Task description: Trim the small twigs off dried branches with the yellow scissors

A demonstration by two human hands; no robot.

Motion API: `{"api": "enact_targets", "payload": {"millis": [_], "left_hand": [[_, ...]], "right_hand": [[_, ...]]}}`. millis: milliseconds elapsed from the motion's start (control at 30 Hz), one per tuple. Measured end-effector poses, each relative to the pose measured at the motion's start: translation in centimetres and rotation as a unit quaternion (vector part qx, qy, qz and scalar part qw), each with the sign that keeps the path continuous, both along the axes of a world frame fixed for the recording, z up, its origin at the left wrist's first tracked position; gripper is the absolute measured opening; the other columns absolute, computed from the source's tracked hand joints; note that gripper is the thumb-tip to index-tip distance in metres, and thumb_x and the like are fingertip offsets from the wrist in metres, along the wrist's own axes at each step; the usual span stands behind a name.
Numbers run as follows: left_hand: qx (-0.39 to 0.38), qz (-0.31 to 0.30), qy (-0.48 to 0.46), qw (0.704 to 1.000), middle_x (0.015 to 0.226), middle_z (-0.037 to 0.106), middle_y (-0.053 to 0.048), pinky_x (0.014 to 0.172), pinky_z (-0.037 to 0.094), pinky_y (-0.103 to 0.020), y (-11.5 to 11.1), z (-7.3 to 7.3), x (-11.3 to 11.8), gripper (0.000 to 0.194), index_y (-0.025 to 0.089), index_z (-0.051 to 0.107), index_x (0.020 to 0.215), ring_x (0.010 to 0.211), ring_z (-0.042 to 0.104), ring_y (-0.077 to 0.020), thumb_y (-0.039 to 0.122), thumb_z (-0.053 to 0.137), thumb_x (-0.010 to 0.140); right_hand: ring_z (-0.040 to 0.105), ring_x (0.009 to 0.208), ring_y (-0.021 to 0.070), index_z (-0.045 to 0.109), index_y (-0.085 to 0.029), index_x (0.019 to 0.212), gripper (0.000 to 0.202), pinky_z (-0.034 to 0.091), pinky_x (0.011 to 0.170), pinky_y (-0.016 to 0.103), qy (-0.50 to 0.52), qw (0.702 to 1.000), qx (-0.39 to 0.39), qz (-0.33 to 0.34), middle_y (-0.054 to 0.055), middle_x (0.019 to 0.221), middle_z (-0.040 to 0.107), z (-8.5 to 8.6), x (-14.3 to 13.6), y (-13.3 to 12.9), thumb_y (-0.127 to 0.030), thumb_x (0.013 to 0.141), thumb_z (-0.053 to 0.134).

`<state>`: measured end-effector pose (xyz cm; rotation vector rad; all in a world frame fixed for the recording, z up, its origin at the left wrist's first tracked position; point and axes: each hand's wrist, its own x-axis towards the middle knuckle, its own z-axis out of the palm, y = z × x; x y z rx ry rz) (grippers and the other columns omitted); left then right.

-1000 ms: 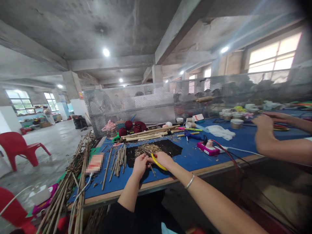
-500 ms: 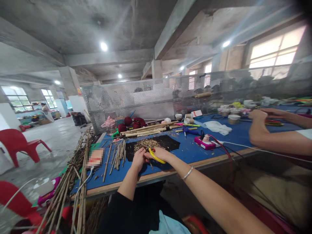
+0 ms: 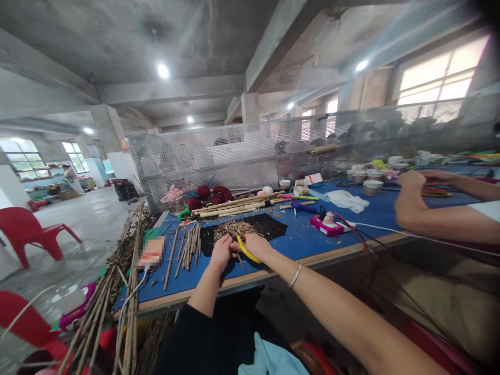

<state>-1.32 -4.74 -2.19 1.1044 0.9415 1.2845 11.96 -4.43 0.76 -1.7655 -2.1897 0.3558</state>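
Note:
Over the near edge of the black cloth (image 3: 269, 228), my two hands are close together. My right hand (image 3: 255, 247) is closed around yellow-handled cutters (image 3: 247, 252); their jaws are too small and covered to make out. My left hand (image 3: 222, 252) is closed, fingers pinched on a thin twig (image 3: 239, 259) whose lower end shows between the hands. A heap of short wood chips (image 3: 239, 228) lies on the cloth just beyond my fingers. To the left, several cut sticks (image 3: 190, 247) are laid side by side on the blue tabletop (image 3: 219, 277).
A bundle of long branches (image 3: 113, 281) leans along the table's left end. Behind the cloth are pale rods (image 3: 238, 207) and dark red yarn balls (image 3: 222, 195). A magenta power strip (image 3: 327, 226) with cables sits right. A co-worker's arm (image 3: 433, 219) reaches in at far right.
The view has shifted slightly. My hands stay together at the cloth's edge, the right still gripping the cutters with a small shift of the yellow handle.

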Motion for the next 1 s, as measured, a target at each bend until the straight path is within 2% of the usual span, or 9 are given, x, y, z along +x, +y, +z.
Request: {"api": "enact_targets", "payload": {"millis": [300,467,667,833,1000], "left_hand": [[0.010,0.005,0.021,1.000,0.056,0.058,-0.001,0.038,0.035,-0.016,0.41,-0.66,-0.18,0.027,0.015,0.056,0.085,0.045,0.052,-0.0091,0.038,0.057,0.070],[0.014,0.024,0.033,0.999,0.058,0.058,0.000,0.036,0.033,-0.016,0.37,-0.53,-0.21,0.025,0.015,0.056,0.078,0.039,0.045,-0.0055,0.037,0.060,0.068],[0.033,0.029,0.029,0.999,0.052,0.054,0.003,0.035,0.029,-0.017,0.08,-0.16,0.02,0.028,0.014,0.056,0.077,0.034,0.037,-0.0041,0.038,0.063,0.065],[0.044,0.043,0.059,0.996,0.054,0.055,0.001,0.035,0.031,-0.017,0.28,-0.34,0.04,0.028,0.013,0.058,0.079,0.036,0.040,-0.0051,0.037,0.063,0.065],[0.079,0.071,0.114,0.988,0.053,0.053,0.001,0.034,0.031,-0.017,0.77,-0.96,-0.19,0.028,0.013,0.062,0.081,0.037,0.039,-0.0050,0.037,0.062,0.067]], "right_hand": [[0.061,0.087,0.0250,0.065,-0.018,0.086,0.067,0.044,0.070,0.028,-0.017,1.000,-0.011,-0.004,0.014,0.091,0.065,0.00,0.01,0.13,-0.075,0.066,0.037],[0.060,0.089,0.0255,0.062,-0.019,0.090,0.065,0.043,0.073,0.029,-0.037,0.999,0.022,0.002,0.012,0.093,0.064,-0.06,0.19,-0.15,-0.075,0.063,0.041],[0.059,0.091,0.0272,0.052,-0.013,0.103,0.079,0.042,0.073,0.031,-0.031,0.999,0.035,-0.008,0.015,0.097,0.062,-0.71,0.16,-0.10,-0.076,0.057,0.047],[0.059,0.090,0.0268,0.051,-0.013,0.103,0.079,0.041,0.073,0.032,-0.033,0.998,0.047,-0.010,0.016,0.095,0.062,-0.81,0.33,-0.12,-0.078,0.058,0.044],[0.059,0.090,0.0263,0.057,-0.015,0.095,0.073,0.041,0.074,0.030,-0.043,0.998,0.054,-0.009,0.014,0.092,0.063,-0.45,0.64,-0.40,-0.077,0.061,0.041]]}}
